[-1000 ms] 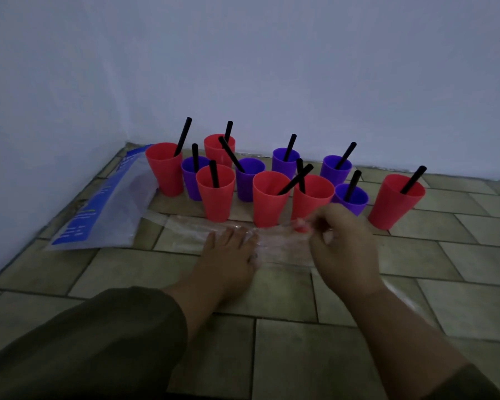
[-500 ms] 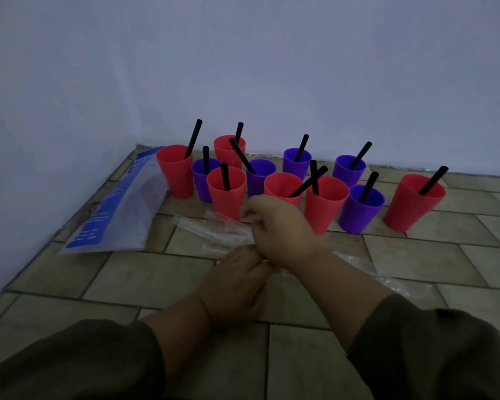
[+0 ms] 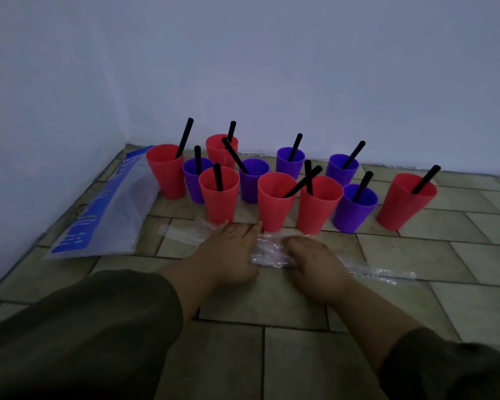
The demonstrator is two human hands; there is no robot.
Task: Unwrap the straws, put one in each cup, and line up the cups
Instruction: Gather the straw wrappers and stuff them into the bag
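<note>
Hands uncrossed now: left hand (image 3: 228,255) flat, fingers straight on the wrappers (image 3: 269,255), right hand (image 3: 315,267) fingers bent, grip unclear, on tiled floor (image 3: 416,301) by pale corner walls (image 3: 272,67).

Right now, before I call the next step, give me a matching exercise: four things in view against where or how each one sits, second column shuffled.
Things:
1. blue-printed bag
2. clear wrappers
3. rightmost red cup
4. left hand

Places or states:
a. upright, holds one black straw
b. flat on the wrappers, fingers straight
c. lies beside the left wall
d. crumpled on the tiled floor

Pairs: 1-c; 2-d; 3-a; 4-b.
</note>
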